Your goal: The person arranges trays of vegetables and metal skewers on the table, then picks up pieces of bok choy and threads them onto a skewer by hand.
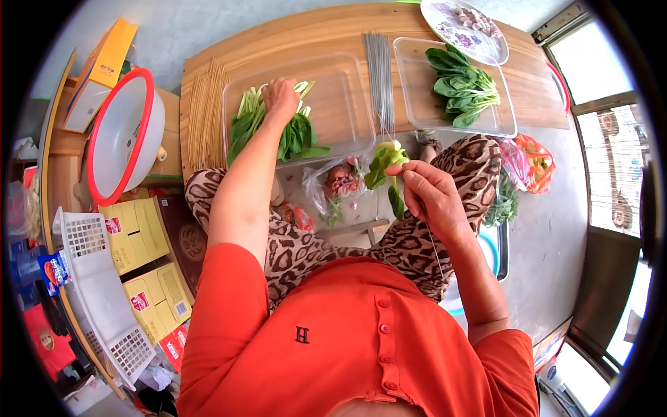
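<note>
My left hand [280, 101] reaches into a clear plastic tray [340, 111] on the left, its fingers curled down onto the pale stems of the leafy greens [243, 125]. Its fingertips are partly hidden among the stems. In front of my right knee, my right hand [434, 194] pinches a thin metal skewer [435, 254], whose lower end slants down toward my lap. Green leaves [381, 165] with a pale stem piece are on the skewer, just beyond the fingertips. A second clear tray [417, 104] holds a bunch of skewered-looking greens [465, 90].
Metal skewers [379, 76] lie between the trays; bamboo sticks [206, 115] lie at the table's left. A flowered plate [451, 31] with pinkish pieces stands at the far right. Under the table are plastic bags [337, 184]. Left of me are a red-rimmed basin [149, 132] and cartons [135, 233].
</note>
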Available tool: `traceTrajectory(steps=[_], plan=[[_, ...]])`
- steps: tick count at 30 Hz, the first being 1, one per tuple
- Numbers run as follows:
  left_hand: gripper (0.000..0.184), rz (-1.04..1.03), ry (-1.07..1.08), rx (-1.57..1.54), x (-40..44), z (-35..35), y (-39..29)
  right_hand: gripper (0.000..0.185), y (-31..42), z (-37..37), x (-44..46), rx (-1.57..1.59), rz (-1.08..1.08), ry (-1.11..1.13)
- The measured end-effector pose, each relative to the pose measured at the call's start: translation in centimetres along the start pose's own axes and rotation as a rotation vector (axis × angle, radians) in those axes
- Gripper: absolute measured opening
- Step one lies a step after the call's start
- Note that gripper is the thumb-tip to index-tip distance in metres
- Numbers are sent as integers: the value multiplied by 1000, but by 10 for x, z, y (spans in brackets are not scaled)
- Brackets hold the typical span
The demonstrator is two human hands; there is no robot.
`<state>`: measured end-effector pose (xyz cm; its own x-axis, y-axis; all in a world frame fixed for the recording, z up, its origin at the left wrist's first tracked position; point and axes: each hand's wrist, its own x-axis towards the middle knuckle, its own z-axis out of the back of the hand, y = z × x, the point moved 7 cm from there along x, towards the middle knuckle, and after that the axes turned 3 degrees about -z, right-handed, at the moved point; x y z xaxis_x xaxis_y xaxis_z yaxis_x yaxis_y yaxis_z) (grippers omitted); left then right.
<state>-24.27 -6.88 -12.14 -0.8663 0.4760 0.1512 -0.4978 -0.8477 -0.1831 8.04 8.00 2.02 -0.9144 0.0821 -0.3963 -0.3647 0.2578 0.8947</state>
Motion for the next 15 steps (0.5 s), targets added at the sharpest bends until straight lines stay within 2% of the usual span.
traceTrajectory(steps=[2,3,5,6,7,9,11,14,15], plan=[[28,5,-62,-188,2,6,2,26,0,-1,-1,-7,-9,-8],[28,6,-62,-187,4,9,3,26,1,-1,-1,-9,-12,-6],[28,107,-36,-698,7,15,12,26,2,-3,-1,-12,-12,0],[29,62,-65,-831,9,21,13,26,4,-5,0,-26,-5,0],[29,64,-73,-827,4,35,10,26,6,-7,1,-41,5,0],[28,77,-109,-1318,-18,80,-13,26,8,-12,3,-55,8,13],[25,103,-97,-1426,-35,105,-26,26,17,-20,4,-44,53,39],[31,169,81,-1781,-68,123,-49,26,28,-35,7,-71,99,71],[31,168,77,-1783,-75,127,-52,26,32,-41,6,-69,127,91]])
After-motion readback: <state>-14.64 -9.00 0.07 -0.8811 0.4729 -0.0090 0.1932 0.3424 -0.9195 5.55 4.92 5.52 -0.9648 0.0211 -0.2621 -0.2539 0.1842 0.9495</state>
